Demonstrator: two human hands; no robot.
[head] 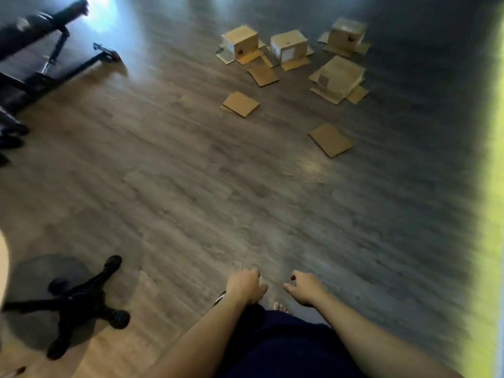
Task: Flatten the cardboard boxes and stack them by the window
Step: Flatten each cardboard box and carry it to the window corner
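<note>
Both grips hold nothing: left hand (245,285) and right hand (306,289) hang loosely curled above the floor (191,186), well apart from the cardboard boxes (289,47).

Wood-plank floor (191,186), black chair base (79,301), window glare top left

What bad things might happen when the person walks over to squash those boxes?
1. Flat cardboard pieces lie loose on the smooth floor ahead of the standing boxes; stepping on one could make it slide underfoot.
2. At least one foot looks bare, so a stiff cardboard edge might scrape it.
3. The chair base sticks its legs out close by, which could trip the person.
Both hands hold nothing.
</note>
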